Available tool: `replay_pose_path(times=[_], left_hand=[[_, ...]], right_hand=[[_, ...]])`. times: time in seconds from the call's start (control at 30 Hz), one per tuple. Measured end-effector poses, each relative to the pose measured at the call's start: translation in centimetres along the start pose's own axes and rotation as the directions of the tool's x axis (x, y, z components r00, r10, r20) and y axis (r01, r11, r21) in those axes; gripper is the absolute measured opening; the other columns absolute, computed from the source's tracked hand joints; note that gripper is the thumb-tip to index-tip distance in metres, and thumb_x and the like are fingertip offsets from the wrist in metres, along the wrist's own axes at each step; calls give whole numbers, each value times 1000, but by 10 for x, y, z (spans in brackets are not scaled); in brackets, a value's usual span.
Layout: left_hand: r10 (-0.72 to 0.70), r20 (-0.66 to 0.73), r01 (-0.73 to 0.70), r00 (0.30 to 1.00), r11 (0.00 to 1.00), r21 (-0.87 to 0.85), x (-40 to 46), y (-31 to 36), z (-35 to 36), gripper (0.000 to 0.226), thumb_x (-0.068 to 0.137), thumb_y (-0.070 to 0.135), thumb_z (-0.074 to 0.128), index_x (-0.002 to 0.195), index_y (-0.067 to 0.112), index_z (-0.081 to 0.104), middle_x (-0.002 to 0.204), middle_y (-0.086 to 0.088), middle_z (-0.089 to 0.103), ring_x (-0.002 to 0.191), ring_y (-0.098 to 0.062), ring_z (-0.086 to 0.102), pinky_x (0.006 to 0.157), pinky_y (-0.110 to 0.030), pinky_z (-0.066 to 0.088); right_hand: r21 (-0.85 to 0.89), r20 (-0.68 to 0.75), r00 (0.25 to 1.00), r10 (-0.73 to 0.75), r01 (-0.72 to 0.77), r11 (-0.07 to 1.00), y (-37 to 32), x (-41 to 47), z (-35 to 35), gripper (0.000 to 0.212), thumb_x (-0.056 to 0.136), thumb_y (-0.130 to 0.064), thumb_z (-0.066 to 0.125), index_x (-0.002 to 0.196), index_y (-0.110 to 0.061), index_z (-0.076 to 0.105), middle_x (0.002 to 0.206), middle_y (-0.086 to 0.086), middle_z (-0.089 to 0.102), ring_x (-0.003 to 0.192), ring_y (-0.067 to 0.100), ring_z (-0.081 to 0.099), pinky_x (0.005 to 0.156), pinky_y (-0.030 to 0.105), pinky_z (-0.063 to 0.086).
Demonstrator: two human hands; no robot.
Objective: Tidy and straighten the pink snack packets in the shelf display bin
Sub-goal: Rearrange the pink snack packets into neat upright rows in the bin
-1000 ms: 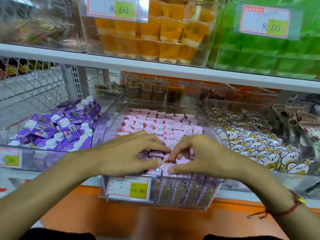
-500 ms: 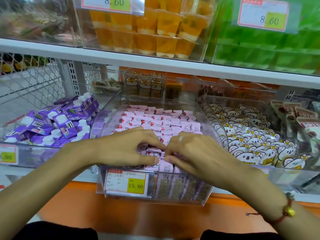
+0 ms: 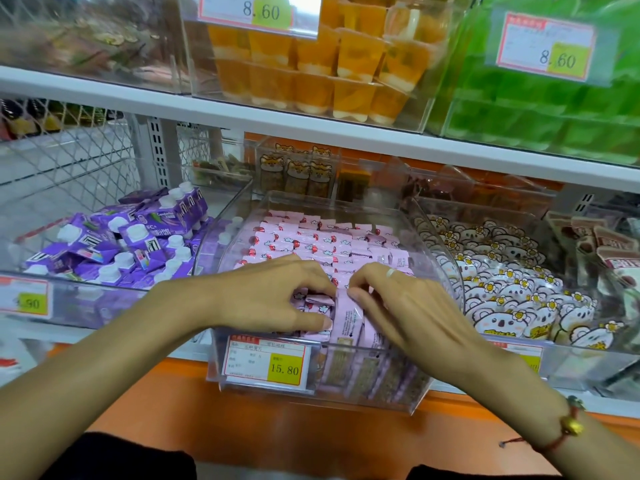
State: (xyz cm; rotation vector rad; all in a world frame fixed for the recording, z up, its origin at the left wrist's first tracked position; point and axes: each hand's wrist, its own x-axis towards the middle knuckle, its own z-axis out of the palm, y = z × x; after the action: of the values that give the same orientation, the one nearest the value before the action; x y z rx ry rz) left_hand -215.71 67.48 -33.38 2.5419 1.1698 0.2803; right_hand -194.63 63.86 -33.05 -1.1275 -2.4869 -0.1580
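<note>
Pink snack packets [image 3: 332, 244] with red spots; purple cartons [image 3: 138, 233], white caps.

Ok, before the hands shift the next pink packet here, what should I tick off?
1. Both hands in the clear bin: ok.
2. Left hand grips front packets: ok.
3. Right hand pinches an upright packet: ok.
4. Back rows of pink packets lying in order: ok.
5. Front packets straight: not ok, some tilted.
6. Price tag unobstructed: ok.
</note>
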Motion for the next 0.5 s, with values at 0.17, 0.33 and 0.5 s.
replay_pose_path(times=[0.17, 0.33, 0.5], left_hand=[[-26, -33, 25, 999, 999, -47, -4, 8, 1, 36, 83, 56, 60, 118, 47, 57, 114, 23, 53, 108, -2, 44, 97, -33, 40], [-19, -128, 8, 992, 996, -89, -7, 16, 0, 42, 69, 55, 55, 111, 49, 58, 109, 25, 55, 106, -1, 45, 91, -37, 45], [55, -240, -54, 969, 998, 11, -8, 17, 7, 38, 75, 67, 60, 106, 44, 62, 100, 24, 57, 97, 4, 43, 81, -25, 42]], right_hand=[[333, -13, 990, 139, -127, 934, 9, 8, -2, 10, 96, -29, 49, 87, -28, 55, 59, -11, 63, 51, 6, 55, 54, 21, 42], [494, 180, 970, 163, -232, 838, 16, 7, -11, 10, 87, -28, 64, 80, -25, 71, 65, -10, 68, 56, 0, 58, 56, 12, 42], [314, 283, 942, 181, -269, 911, 20, 2, -21, 17, 75, -38, 75, 91, -32, 75, 76, -19, 68, 70, -7, 58, 62, 7, 40]])
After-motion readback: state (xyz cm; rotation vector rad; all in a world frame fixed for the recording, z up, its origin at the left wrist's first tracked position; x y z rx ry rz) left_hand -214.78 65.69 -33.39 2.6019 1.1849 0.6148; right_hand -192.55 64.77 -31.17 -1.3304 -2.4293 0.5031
